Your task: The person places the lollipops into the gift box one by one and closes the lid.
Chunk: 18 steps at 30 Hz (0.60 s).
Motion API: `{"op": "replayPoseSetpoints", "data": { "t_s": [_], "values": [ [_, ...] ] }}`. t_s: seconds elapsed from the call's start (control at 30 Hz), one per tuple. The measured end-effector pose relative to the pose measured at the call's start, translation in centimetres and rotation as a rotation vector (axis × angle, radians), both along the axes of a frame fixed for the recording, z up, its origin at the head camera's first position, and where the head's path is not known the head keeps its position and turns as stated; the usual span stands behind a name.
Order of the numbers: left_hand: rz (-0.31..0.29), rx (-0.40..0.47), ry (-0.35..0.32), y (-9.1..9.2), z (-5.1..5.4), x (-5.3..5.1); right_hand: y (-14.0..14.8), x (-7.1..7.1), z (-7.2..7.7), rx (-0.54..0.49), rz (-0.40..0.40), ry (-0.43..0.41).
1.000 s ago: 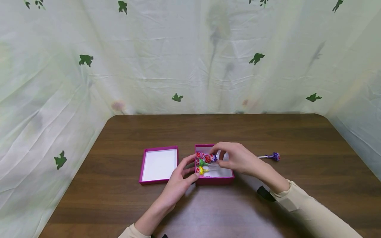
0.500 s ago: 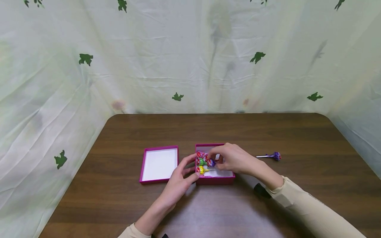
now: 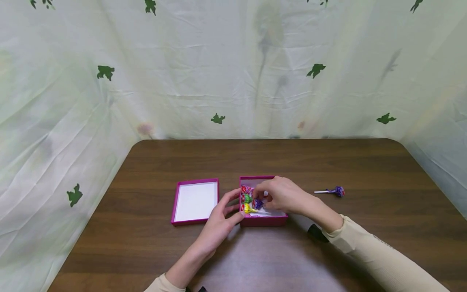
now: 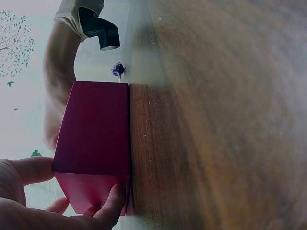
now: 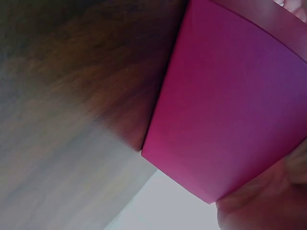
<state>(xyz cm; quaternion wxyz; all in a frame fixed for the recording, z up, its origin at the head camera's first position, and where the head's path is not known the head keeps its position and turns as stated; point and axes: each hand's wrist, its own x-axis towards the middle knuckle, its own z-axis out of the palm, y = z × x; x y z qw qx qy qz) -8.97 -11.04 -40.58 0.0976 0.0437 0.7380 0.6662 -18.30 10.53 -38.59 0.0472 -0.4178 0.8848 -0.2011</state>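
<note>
A magenta box (image 3: 266, 221) stands without its lid on the table, lined in white. Inside its left part lie a yellow lollipop (image 3: 246, 208), a green lollipop (image 3: 246, 198) and a pink-red lollipop (image 3: 246, 189), heads to the left. My left hand (image 3: 217, 227) rests against the box's left end, thumb at the near corner; its fingers also show on the end wall in the left wrist view. Over the box, my right hand (image 3: 286, 196) pinches a purple-wrapped lollipop (image 3: 257, 203) down inside, beside the green and yellow ones. Its fingers hide the box's far right part.
The box's lid (image 3: 195, 202) lies upside down on the left, its white inside up. Another purple lollipop (image 3: 338, 191) lies on the wooden table (image 3: 175, 158) to the right of the box. A pale patterned curtain (image 3: 233, 81) hangs behind and around the table.
The right hand has lowered the purple lollipop and brought it nearer me, from over the pink-red one to beside the green and yellow ones. The left hand stays at the box.
</note>
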Motion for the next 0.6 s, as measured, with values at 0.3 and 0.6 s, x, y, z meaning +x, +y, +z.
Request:
{"op": "replayPoseSetpoints", "data": {
  "t_s": [0.3,0.6],
  "values": [
    [0.001,0.008,0.004,0.02,-0.01,-0.03,-0.03,-0.08,0.25,0.021,0.006,-0.033],
    [0.004,0.005,-0.005,0.02,-0.06,-0.12,0.73,-0.33,0.84,-0.127,0.071,-0.077]
  ]
}}
